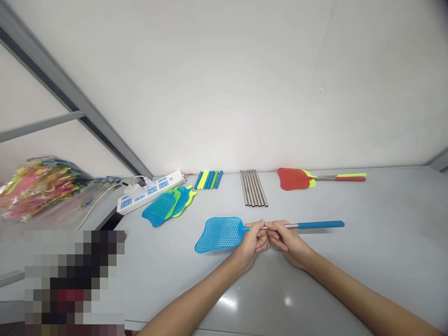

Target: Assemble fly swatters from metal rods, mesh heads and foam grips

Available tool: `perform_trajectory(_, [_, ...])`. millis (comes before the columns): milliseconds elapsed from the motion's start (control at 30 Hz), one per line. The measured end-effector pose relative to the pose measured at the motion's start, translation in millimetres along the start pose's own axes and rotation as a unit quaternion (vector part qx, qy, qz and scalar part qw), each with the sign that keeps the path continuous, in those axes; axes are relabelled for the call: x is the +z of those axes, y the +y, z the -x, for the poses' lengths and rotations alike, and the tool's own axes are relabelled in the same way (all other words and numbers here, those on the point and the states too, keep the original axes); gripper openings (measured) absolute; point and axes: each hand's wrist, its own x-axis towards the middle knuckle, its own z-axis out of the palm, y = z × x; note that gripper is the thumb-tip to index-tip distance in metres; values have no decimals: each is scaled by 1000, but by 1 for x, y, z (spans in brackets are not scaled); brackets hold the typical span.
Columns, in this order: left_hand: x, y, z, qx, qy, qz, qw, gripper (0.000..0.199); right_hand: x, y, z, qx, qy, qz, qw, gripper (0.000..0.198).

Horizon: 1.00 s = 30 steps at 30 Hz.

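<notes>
Both my hands grip one blue fly swatter (221, 233) by its thin metal rod, held level over the grey table. My left hand (254, 240) is closed on the rod close to the perforated blue head. Close beside it, my right hand (285, 240) pinches the rod further along, towards the blue handle grip (320, 225). Fingers of both hands nearly meet, and part of the rod is hidden behind them. Behind my hands lies a row of several metal tubes (254, 188). Finished-looking red and yellow fly swatters (295, 179) lie stacked at the back right.
At the left lie several loose swatter heads (163, 208) in blue, green and yellow, against a white power strip (152, 190). Several coloured handle grips (209, 180) are lined up near the wall. A clear bag of colourful pieces (42, 189) sits far left on the grey table (385, 242).
</notes>
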Motion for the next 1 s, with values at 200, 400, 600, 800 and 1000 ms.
perform_trajectory(200, [-1, 2, -2, 23, 7, -24, 999, 46, 2, 0, -3, 1, 22, -26, 999, 35])
perform_trajectory(400, [-4, 7, -5, 35, 23, -58, 997, 44, 5, -1, -5, -3, 27, -57, 998, 35])
perform_trajectory(600, [-5, 14, -6, 14, 43, -49, 998, 38, 3, -3, -8, -19, 38, -41, 998, 34])
perform_trajectory(800, [-7, 20, -7, 4, 54, -49, 997, 36, -2, -5, -9, -32, 49, -27, 998, 34])
perform_trajectory(1000, [-8, 23, -8, 8, 62, -52, 997, 37, -3, -10, -8, -27, 55, -20, 998, 35])
